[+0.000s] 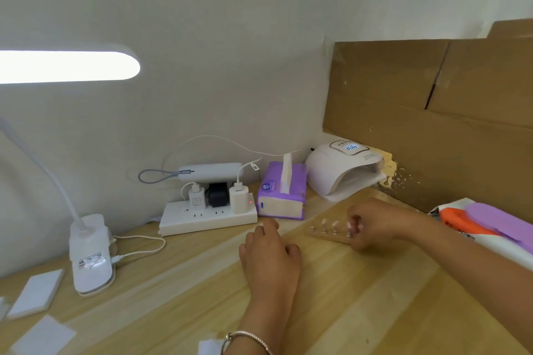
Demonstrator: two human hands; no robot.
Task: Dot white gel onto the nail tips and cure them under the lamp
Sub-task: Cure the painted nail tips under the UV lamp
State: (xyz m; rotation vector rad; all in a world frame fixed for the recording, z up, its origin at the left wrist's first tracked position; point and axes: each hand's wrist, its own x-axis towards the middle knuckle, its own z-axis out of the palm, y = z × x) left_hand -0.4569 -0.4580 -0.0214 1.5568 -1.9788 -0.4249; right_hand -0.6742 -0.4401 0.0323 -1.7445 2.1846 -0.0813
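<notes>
A clear strip holding several nail tips (327,228) lies on the wooden desk (178,282) in front of the white curing lamp (341,170), whose display is lit. My right hand (375,223) pinches the right end of the strip with curled fingers. My left hand (269,251) rests flat on the desk just left of the strip, fingers relaxed, holding nothing. No gel bottle or dotting tool shows.
A purple tissue pack (281,193) sits left of the lamp, beside a white power strip (207,217) with chargers. A clip-on desk lamp (89,251) stands at left. Cardboard (432,112) lines the right wall. Orange and purple items (487,225) lie at right. White pads (37,292) lie front left.
</notes>
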